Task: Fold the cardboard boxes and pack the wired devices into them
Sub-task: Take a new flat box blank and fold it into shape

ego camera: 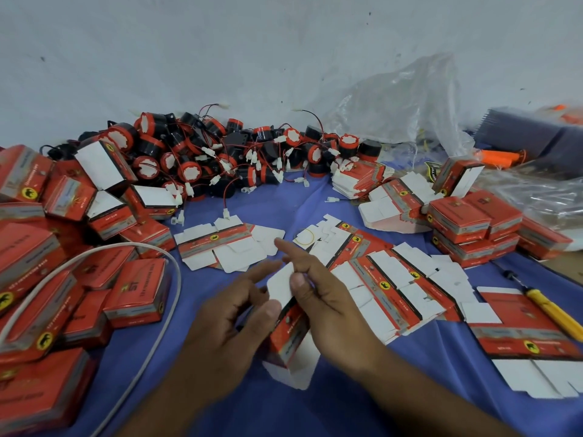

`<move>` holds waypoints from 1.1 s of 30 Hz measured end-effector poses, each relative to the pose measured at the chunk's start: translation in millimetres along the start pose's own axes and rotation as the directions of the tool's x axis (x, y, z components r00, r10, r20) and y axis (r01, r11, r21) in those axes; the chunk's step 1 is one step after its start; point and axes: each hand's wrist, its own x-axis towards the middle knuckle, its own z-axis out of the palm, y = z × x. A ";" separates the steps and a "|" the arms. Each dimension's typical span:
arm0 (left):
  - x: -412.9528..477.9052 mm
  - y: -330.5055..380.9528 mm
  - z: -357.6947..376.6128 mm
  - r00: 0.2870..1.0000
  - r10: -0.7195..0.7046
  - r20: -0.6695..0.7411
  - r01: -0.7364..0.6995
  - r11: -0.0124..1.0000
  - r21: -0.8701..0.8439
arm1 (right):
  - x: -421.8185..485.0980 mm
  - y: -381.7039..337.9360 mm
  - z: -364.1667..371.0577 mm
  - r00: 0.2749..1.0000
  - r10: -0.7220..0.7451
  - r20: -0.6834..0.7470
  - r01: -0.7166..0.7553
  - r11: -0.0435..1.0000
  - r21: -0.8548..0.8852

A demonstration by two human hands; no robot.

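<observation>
Blue cloth (315, 405) against a pale wall (220, 58), with one red carton being folded by hand.

At the centre the left hand (233, 316) and right hand (328, 298) grip a half-folded cardboard box (287, 332), both thumbs on its white flap and the right index finger held straight. Folded boxes (135, 291) are heaped to the left and stacked boxes (467, 222) sit to the right; their contents cannot be seen. Flat box blanks (388, 279) lie between them. The wired devices (220, 156), black-and-red rounds with white connectors, are piled by the wall beside a crumpled clear plastic bag (394, 102). Each carton carries a yellow disc with a black animal, and the lettering is too blurred to read.
</observation>
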 end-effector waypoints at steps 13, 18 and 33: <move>-5.9 12.6 17.8 0.944 0.012 0.330 -0.028 0.999 0.046 | -6.3 10.0 -2.0 0.985 0.033 -0.169 -0.006 0.987 0.160; -4.8 6.9 19.5 0.983 0.164 0.084 -0.181 0.942 0.284 | 0.5 3.1 -10.3 0.989 0.081 -0.125 -0.089 0.994 -0.061; -4.7 6.9 13.1 0.997 -0.064 -0.036 0.069 0.987 0.143 | 3.4 -16.8 -13.5 0.841 0.494 0.220 -0.493 0.868 -0.060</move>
